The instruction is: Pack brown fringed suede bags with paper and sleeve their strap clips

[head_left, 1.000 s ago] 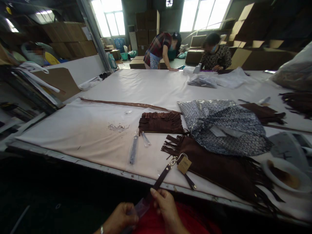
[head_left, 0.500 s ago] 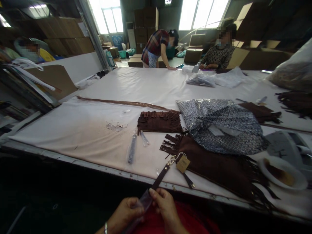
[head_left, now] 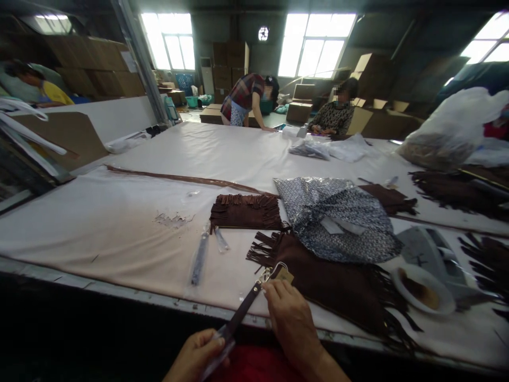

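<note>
Strap of flat, dark brown, leather-like material (head_left: 243,310) runs from a gold-coloured metal clasp (head_left: 264,275), beside a dark brown fringed bag (head_left: 330,276), across the white-covered table's (head_left: 139,254) edge. The left hand (head_left: 199,351) stays clamped on its lower end in a clear plastic sleeve (head_left: 225,339); the right hand (head_left: 292,315), earlier at mid-strap, now lies beside the clasp, fingers close together, their grip indeterminable.

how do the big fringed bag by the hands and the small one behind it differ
The big bag looks larger than the small bag. The big bag slants down to the right; the small bag lies nearly level. The big bag shows a card tag; the small bag shows none. Both are brown and fringed.
</note>
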A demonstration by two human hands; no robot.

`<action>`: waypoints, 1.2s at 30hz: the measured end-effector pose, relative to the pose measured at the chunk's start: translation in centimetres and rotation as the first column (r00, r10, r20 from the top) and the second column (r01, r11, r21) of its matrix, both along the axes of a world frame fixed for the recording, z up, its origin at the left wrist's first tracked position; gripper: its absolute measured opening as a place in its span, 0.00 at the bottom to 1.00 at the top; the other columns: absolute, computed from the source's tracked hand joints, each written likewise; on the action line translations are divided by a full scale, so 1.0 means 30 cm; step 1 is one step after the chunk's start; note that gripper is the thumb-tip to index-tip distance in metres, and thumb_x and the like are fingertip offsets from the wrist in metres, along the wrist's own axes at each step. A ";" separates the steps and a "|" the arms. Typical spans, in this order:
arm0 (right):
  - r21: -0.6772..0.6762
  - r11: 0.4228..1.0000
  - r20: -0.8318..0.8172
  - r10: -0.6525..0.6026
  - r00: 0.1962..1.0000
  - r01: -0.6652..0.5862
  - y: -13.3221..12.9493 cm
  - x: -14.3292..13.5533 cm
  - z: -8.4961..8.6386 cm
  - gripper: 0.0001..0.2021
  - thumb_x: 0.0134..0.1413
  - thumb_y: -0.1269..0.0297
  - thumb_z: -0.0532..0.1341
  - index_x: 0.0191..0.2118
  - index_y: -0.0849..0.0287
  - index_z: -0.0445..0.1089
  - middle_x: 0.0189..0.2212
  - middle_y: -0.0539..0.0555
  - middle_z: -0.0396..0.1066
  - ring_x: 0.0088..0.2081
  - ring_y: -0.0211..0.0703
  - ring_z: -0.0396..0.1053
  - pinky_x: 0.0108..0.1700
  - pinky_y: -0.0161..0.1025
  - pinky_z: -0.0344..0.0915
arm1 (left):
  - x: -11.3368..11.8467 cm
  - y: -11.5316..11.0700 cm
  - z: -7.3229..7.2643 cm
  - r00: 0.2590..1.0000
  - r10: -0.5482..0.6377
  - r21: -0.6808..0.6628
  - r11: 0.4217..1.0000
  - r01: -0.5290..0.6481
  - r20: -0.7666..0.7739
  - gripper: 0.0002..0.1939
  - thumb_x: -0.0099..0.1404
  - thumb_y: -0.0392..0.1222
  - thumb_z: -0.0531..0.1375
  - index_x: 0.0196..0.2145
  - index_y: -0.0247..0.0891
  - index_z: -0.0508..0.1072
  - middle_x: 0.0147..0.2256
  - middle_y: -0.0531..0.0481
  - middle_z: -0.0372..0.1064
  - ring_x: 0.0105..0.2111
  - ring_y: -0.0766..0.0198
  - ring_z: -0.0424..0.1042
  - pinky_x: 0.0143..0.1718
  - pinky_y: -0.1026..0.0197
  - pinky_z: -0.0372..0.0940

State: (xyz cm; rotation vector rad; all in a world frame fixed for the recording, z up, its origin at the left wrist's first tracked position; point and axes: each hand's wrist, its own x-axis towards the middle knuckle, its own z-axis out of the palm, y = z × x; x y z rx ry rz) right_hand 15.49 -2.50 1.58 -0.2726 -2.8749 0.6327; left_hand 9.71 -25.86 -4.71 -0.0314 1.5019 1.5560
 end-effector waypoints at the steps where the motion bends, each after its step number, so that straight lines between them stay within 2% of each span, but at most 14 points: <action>1: 0.123 0.992 -0.006 0.032 0.999 -0.031 0.033 -0.034 0.017 0.14 0.61 0.74 0.51 0.49 0.58 0.68 0.45 0.59 0.70 0.47 0.52 0.64 0.47 0.45 0.55 | -0.013 -0.010 0.008 0.999 -0.027 -0.007 1.000 0.027 -0.025 0.24 0.53 0.61 0.65 0.28 0.33 0.71 0.23 0.47 0.71 0.22 0.68 0.60 0.26 0.65 0.48; 2: 0.212 0.975 0.011 0.059 0.998 -0.060 0.059 -0.068 0.027 0.15 0.59 0.75 0.53 0.50 0.59 0.67 0.46 0.59 0.69 0.47 0.53 0.63 0.47 0.46 0.55 | -0.028 -0.020 0.019 0.996 -0.062 -0.018 0.998 0.061 -0.061 0.25 0.52 0.61 0.65 0.27 0.33 0.70 0.23 0.48 0.70 0.22 0.68 0.60 0.26 0.65 0.48; 4: 0.300 0.946 0.082 0.105 0.991 -0.125 0.092 -0.122 0.027 0.12 0.56 0.76 0.55 0.44 0.60 0.69 0.42 0.58 0.70 0.45 0.53 0.62 0.44 0.46 0.54 | -0.058 -0.039 0.047 0.977 -0.127 -0.073 0.991 0.116 -0.172 0.25 0.55 0.63 0.63 0.27 0.34 0.69 0.23 0.48 0.70 0.23 0.68 0.60 0.27 0.64 0.49; 6: 0.321 0.931 0.134 0.140 0.981 -0.176 0.106 -0.150 0.014 0.08 0.54 0.76 0.56 0.37 0.59 0.70 0.37 0.57 0.70 0.41 0.51 0.62 0.41 0.46 0.53 | -0.083 -0.049 0.074 0.944 -0.194 -0.160 0.975 0.155 -0.267 0.25 0.57 0.62 0.60 0.27 0.34 0.69 0.24 0.49 0.70 0.25 0.67 0.61 0.28 0.64 0.50; 8: 0.320 0.927 0.140 0.160 0.977 -0.197 0.113 -0.156 -0.002 0.07 0.55 0.75 0.56 0.34 0.59 0.69 0.36 0.56 0.69 0.40 0.50 0.61 0.40 0.45 0.52 | -0.096 -0.042 0.090 0.925 -0.232 -0.224 0.960 0.168 -0.301 0.25 0.57 0.62 0.60 0.27 0.33 0.69 0.24 0.49 0.70 0.25 0.67 0.61 0.28 0.64 0.50; 13: 0.291 0.933 0.101 0.189 0.977 -0.211 0.136 -0.147 -0.024 0.04 0.58 0.73 0.57 0.34 0.59 0.68 0.36 0.55 0.68 0.41 0.47 0.60 0.41 0.42 0.52 | -0.090 0.020 0.070 0.948 -0.196 -0.207 0.968 0.145 -0.250 0.24 0.55 0.61 0.62 0.23 0.33 0.70 0.21 0.48 0.70 0.22 0.68 0.58 0.25 0.64 0.48; 16: 0.305 0.918 0.089 0.238 0.967 -0.254 0.152 -0.148 -0.034 0.02 0.58 0.72 0.59 0.34 0.59 0.67 0.36 0.55 0.68 0.41 0.47 0.60 0.41 0.42 0.52 | -0.083 0.061 0.060 0.958 -0.205 -0.202 0.966 0.164 -0.202 0.27 0.54 0.63 0.61 0.22 0.32 0.71 0.20 0.48 0.69 0.19 0.70 0.55 0.23 0.64 0.44; 19: 0.337 0.886 0.084 0.308 0.948 -0.318 0.162 -0.150 -0.044 0.02 0.59 0.71 0.59 0.35 0.59 0.67 0.37 0.54 0.67 0.40 0.47 0.60 0.40 0.43 0.52 | -0.086 0.104 0.083 0.956 -0.250 -0.224 0.951 0.212 -0.156 0.32 0.54 0.68 0.58 0.23 0.30 0.74 0.19 0.47 0.68 0.17 0.71 0.53 0.21 0.64 0.41; 22: 0.344 0.860 0.066 0.378 0.924 -0.376 0.172 -0.155 -0.045 0.03 0.62 0.70 0.57 0.36 0.58 0.66 0.37 0.53 0.68 0.39 0.47 0.60 0.39 0.43 0.52 | -0.098 0.157 0.131 0.957 -0.273 -0.222 0.943 0.246 -0.100 0.35 0.51 0.71 0.58 0.25 0.30 0.74 0.23 0.42 0.73 0.17 0.70 0.59 0.20 0.66 0.46; 25: 0.330 0.849 0.053 0.419 0.906 -0.412 0.185 -0.165 -0.036 0.07 0.64 0.68 0.54 0.34 0.58 0.65 0.35 0.53 0.68 0.38 0.46 0.60 0.38 0.43 0.52 | -0.115 0.220 0.174 0.963 -0.263 -0.246 0.939 0.240 -0.062 0.35 0.47 0.72 0.59 0.26 0.32 0.73 0.26 0.39 0.76 0.19 0.67 0.65 0.21 0.65 0.55; 27: 0.303 0.854 0.056 0.427 0.903 -0.423 0.195 -0.170 -0.028 0.06 0.63 0.69 0.55 0.34 0.58 0.65 0.34 0.52 0.68 0.38 0.46 0.60 0.38 0.43 0.52 | -0.126 0.263 0.186 0.968 -0.241 -0.266 0.940 0.215 -0.068 0.34 0.47 0.72 0.60 0.26 0.32 0.73 0.26 0.39 0.76 0.20 0.66 0.67 0.22 0.65 0.59; 31: 0.196 0.886 0.056 0.418 0.907 -0.420 0.208 -0.171 -0.023 0.01 0.59 0.70 0.58 0.36 0.57 0.65 0.35 0.51 0.68 0.39 0.45 0.61 0.40 0.41 0.54 | -0.148 0.341 0.171 0.981 -0.185 -0.237 0.957 0.167 -0.053 0.32 0.48 0.69 0.60 0.27 0.31 0.72 0.26 0.38 0.76 0.21 0.62 0.71 0.22 0.63 0.63; 36: 0.071 0.901 0.037 0.427 0.904 -0.428 0.209 -0.165 -0.019 0.02 0.58 0.70 0.58 0.37 0.56 0.66 0.36 0.50 0.69 0.40 0.44 0.62 0.42 0.39 0.56 | -0.174 0.431 0.153 0.985 -0.173 -0.222 0.960 0.168 -0.005 0.25 0.54 0.62 0.58 0.28 0.33 0.69 0.25 0.41 0.74 0.21 0.62 0.72 0.20 0.64 0.62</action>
